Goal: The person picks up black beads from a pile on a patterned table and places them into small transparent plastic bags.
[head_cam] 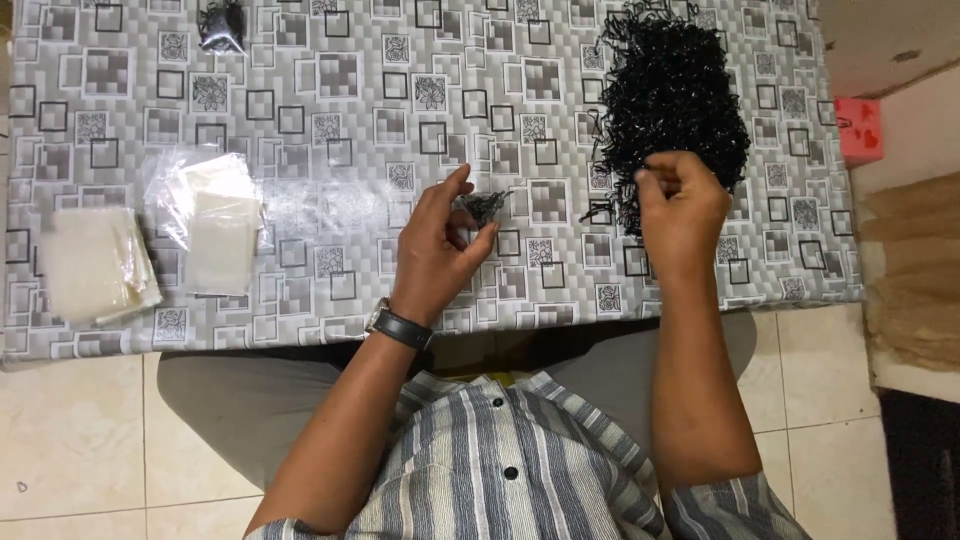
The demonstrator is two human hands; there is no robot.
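Observation:
My left hand (440, 248) holds a small bunch of black loops (483, 206) pinched between thumb and fingers, above the middle of the table. A dark watch sits on that wrist. My right hand (682, 205) is at the near edge of a big heap of small black loops (672, 95) on the right of the table. Its fingertips are curled together and seem to pinch one loop from the heap.
The table wears a grey cloth with square patterns (340, 110). Clear plastic bags (215, 215) and a stack of them (95, 262) lie at the left. A small filled black packet (221, 25) sits at the far edge. A red object (858, 128) stands beyond the right edge.

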